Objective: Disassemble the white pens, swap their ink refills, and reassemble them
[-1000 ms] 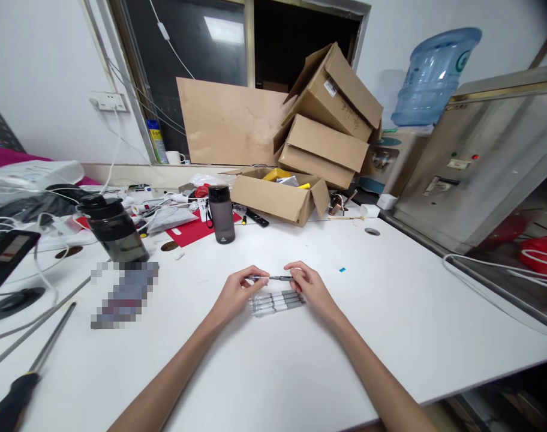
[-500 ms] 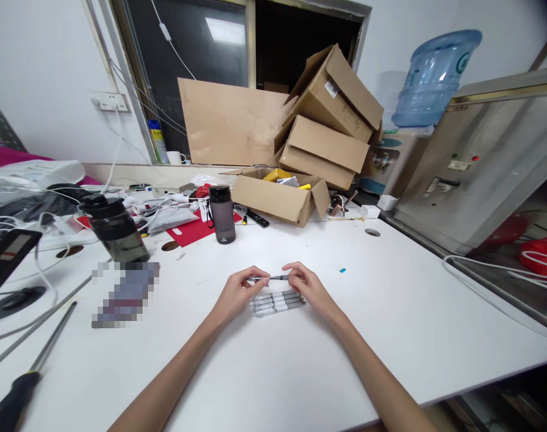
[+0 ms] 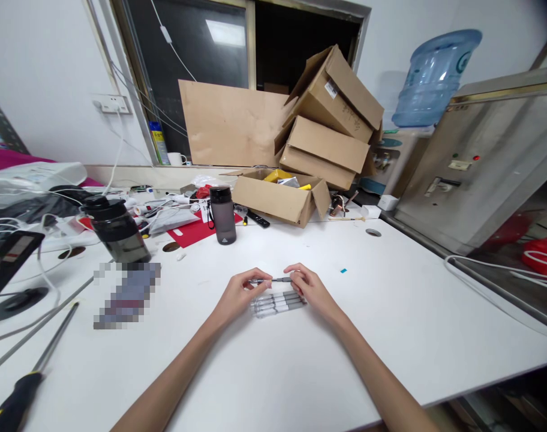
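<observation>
Between my two hands a slim pen (image 3: 280, 279) is held level, just above the white table. My left hand (image 3: 244, 293) is closed on its left end, thumb and fingers pinching it. The grey right end sits in the closed fingers of my right hand (image 3: 307, 287). Right below, several pens (image 3: 277, 304) with clear and grey barrels lie side by side on the table, seemingly in a clear wrapper. My right fingers partly cover their right ends.
On the left are a screwdriver (image 3: 53, 342), a blurred-out flat item (image 3: 128, 297) and a dark bottle (image 3: 116, 231). Farther back stand a grey bottle (image 3: 222, 219) and an open cardboard box (image 3: 273, 199). A small blue scrap (image 3: 343, 270) lies right of my hands on the table (image 3: 412, 312).
Both hands keep their grip on the pen and have barely moved. The whole view has shifted very slightly.
</observation>
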Tool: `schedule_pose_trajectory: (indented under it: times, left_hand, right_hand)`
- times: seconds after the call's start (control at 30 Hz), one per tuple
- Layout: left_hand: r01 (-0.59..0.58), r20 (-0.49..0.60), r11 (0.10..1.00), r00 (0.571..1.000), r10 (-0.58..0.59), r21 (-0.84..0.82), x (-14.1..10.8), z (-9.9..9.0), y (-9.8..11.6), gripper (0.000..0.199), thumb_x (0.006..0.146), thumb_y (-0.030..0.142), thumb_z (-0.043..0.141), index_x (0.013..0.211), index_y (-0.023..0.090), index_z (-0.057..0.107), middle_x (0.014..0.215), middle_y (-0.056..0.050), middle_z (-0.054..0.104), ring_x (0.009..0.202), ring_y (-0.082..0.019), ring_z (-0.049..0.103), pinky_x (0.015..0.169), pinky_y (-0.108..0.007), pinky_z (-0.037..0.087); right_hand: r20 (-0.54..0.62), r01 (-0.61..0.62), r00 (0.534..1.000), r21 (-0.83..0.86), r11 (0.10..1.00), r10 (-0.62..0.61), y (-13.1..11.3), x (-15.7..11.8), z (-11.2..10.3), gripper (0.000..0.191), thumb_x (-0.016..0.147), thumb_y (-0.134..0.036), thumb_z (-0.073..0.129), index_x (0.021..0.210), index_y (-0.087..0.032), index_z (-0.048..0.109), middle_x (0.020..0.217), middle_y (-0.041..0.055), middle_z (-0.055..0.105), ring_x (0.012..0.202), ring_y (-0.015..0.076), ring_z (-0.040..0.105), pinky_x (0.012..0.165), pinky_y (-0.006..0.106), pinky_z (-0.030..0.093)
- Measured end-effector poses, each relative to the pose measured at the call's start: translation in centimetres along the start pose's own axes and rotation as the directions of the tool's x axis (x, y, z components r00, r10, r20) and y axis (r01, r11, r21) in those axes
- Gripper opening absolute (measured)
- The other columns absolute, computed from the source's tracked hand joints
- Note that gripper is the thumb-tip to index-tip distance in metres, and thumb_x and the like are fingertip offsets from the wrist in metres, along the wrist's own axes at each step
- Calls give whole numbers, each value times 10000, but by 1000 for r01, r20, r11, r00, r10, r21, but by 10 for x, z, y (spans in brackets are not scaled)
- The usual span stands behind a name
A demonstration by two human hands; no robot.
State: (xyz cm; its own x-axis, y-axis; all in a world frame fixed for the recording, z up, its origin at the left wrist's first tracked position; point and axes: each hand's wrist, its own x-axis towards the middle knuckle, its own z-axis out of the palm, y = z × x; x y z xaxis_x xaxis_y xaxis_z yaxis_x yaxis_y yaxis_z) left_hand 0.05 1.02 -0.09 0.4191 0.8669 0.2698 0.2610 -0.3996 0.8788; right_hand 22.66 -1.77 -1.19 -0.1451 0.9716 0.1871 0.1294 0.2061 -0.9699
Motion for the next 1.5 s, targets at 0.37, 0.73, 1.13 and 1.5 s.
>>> schedule_pose_trajectory:
  times: [0.37,0.73,1.13,1.5]
  left_hand:
    - [-11,-9,1000,1000,11,8,0,0,-1,299,896,478,672,966,204,771,1024,-72,770,932,-246,675,763,-313,488]
    - [9,-22,1000,1000,-10,-17,-1,-1,7,319,959,460,572,847,189,697,808,-32,726,755,-185,611,696,-278,436]
    - [-13,-3,1000,1000,13,4,-1,-5,4,332,941,481,595,859,188,727,870,-59,754,804,-207,624,700,-290,441]
    - [126,-97,913,980,-176,-389,4,-2,-3,357,905,545,629,895,189,633,959,-58,655,884,-184,597,749,-272,497]
  right_hand:
    - [4,-16,1000,19,1000,16,-2,-2,1,373,976,-545,486,1044,-210,636,575,-78,325,523,123,299,529,257,238]
    - [15,43,999,0,999,-43,-2,-1,2,306,984,-492,514,1030,-215,635,680,-32,514,632,147,458,590,272,325]
    - [4,86,996,-163,983,-86,-9,-6,-3,419,1008,-520,465,731,-211,522,663,-24,508,626,142,427,611,277,306]
    - [223,63,974,-88,994,-42,-23,-12,5,308,982,-490,548,956,-225,704,989,46,694,928,219,615,834,329,446]
